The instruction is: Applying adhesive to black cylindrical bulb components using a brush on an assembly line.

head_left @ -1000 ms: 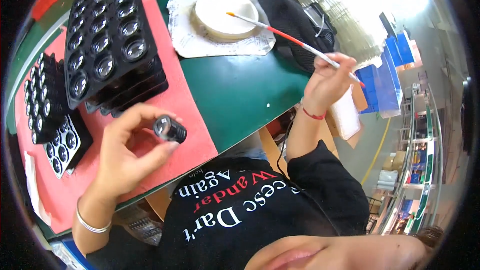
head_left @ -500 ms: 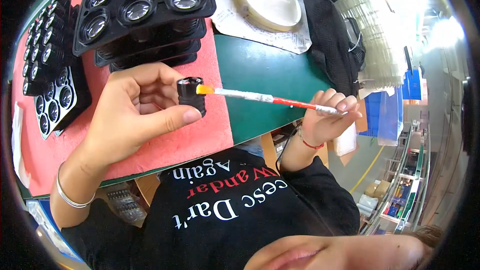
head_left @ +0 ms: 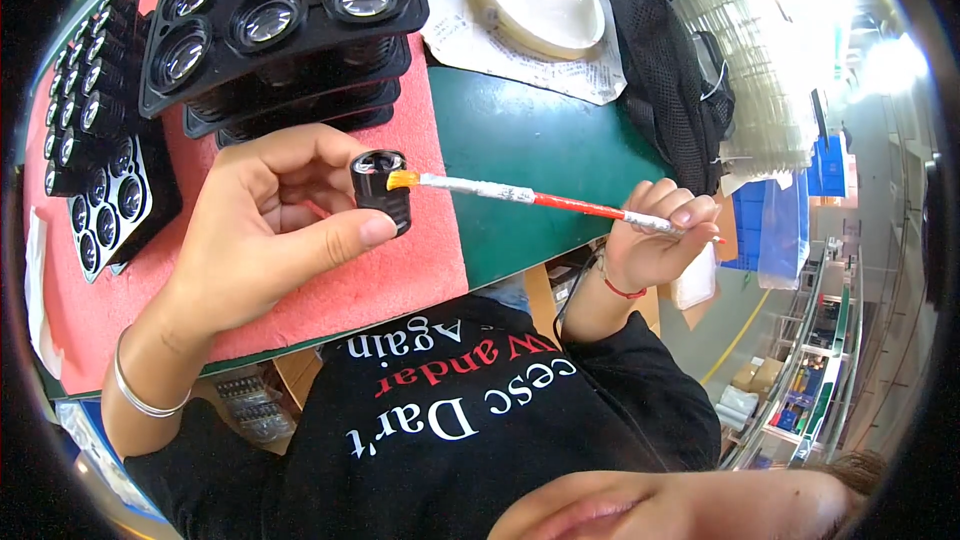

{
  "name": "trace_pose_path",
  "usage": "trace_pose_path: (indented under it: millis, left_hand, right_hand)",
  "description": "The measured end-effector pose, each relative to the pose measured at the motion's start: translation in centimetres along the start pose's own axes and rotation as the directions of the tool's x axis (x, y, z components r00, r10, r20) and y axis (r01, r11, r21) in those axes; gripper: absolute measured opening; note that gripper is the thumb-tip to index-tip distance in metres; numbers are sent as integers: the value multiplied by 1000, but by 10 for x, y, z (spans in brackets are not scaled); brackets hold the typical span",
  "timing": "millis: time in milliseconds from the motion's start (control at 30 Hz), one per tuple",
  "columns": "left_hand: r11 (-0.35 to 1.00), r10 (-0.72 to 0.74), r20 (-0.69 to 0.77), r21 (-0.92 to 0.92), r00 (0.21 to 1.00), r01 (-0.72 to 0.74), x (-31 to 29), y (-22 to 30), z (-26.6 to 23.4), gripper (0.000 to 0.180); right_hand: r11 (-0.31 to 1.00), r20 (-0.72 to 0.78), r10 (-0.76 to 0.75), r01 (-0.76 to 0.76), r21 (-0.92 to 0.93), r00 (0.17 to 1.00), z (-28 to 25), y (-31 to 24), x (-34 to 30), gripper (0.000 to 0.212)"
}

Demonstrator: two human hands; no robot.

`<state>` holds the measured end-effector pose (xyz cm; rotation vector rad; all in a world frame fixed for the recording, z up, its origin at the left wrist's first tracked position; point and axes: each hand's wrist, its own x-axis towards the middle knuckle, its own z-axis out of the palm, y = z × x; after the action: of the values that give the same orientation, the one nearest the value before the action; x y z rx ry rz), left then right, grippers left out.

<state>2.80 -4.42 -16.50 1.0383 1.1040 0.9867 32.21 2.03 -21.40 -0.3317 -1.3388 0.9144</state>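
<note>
Between the thumb and fingers of my left hand is a small black ribbed lens barrel, held nearly upright with its glass end up. My right hand pinches the far end of a thin paintbrush, whose handle is red with whitish wrapping at both ends. The brush's yellow bristles lie against the upper side of the barrel, just below its rim. Behind my left hand stands a stack of black trays, the top one filled with several lenses.
At the left, more lens barrels stand by a tilted tray on the pink foam mat. On the green table, a round whitish dish rests on printed paper. A black mesh bag and stacked clear trays sit at the right.
The brush tip has slid slightly left and down along the barrel. My right hand has shifted a little, and the barrel is tilted slightly differently in my left hand.
</note>
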Motion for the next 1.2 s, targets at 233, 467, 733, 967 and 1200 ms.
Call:
trace_pose_path:
  millis: [233, 467, 733, 967, 1200]
  left_hand:
    - [1000, 17, 1, 22, 1000, -17, -1, -3, -1, 34]
    - [998, 39, 21, 42, 999, -39, -2, -2, 0, 37]
    - [989, 121, 80, 79, 989, -127, -1, -3, 0, 34]
    - [992, 106, 74, 60, 992, -111, -2, -3, 0, 34]
    - [983, 151, 51, 98, 987, -156, 0, -3, 3, 35]
  right_hand:
    - [997, -25, -70, 71, 28, 997, -2, 3, -1, 33]
    - [997, -32, -80, 80, 21, 996, -2, 4, -1, 32]
    - [994, -54, -80, 76, -74, 995, 0, 3, -1, 32]
    - [997, -57, -79, 80, 12, 995, -3, 1, -1, 32]
    - [994, -36, -95, 96, 42, 995, -3, 1, 0, 28]
